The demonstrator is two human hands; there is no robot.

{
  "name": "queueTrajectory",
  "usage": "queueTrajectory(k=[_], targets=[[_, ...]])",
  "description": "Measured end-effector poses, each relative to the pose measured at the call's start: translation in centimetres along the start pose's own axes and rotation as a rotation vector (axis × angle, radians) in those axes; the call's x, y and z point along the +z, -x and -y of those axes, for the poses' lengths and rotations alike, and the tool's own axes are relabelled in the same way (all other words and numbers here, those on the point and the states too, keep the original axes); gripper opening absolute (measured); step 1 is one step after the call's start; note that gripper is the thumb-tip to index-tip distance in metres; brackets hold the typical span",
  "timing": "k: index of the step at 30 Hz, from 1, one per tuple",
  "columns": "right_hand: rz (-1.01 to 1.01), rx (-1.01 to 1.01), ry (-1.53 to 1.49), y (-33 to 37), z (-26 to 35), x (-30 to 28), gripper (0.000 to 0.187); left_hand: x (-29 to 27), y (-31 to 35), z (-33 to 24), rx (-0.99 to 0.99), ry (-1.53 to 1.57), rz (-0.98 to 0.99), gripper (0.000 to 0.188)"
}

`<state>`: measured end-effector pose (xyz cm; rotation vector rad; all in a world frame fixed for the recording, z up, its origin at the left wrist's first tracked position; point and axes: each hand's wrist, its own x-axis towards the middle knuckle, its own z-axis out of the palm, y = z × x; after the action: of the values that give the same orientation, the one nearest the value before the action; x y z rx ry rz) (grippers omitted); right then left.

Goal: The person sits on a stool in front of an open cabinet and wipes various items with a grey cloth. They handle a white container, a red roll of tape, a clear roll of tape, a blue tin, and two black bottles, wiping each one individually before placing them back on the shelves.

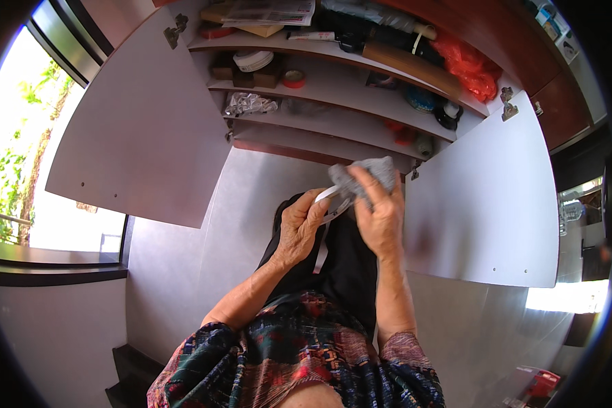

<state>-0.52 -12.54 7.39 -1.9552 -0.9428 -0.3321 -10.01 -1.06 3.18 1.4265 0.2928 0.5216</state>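
Observation:
In front of my body, my left hand (pixel 299 224) is closed on a white ring-shaped thing (pixel 329 193), pinched at its rim between thumb and fingers. What exactly this ring is, I cannot make out; a clear or shiny curve shows along its lower side. My right hand (pixel 381 221) is wrapped round a bunched grey cloth (pixel 382 166), which meets the far end of the white ring. The cloth and right fingers are slightly blurred and hide part of the ring. Both hands are held above my dark trousers (pixel 347 262).
Ahead stands a cabinet with several shelves (pixel 347 80) and its left door (pixel 143 129) and right door (pixel 483 204) swung wide. On the shelves are a white round tub (pixel 253 61), a red tape roll (pixel 294 79), a crumpled silvery packet (pixel 250 104) and a red plastic bag (pixel 466 64).

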Motion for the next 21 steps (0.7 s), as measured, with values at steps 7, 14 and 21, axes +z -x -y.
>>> queueTrajectory(k=[7, 14, 21], targets=[[0.098, 0.343, 0.080, 6.1, -2.7, 0.2, 0.035, -0.4, -0.5, 0.7, -0.258, 0.502, -0.045, 0.034], [-0.092, -0.115, 0.186, 3.8, -0.2, -1.0, 0.044, 1.1, -0.4, 1.2, -0.251, 0.473, -0.104, 0.036], [0.191, 0.069, 0.404, 4.5, -0.2, 0.3, 0.038, 2.7, 0.3, 1.6, -0.173, 0.566, -0.022, 0.034]])
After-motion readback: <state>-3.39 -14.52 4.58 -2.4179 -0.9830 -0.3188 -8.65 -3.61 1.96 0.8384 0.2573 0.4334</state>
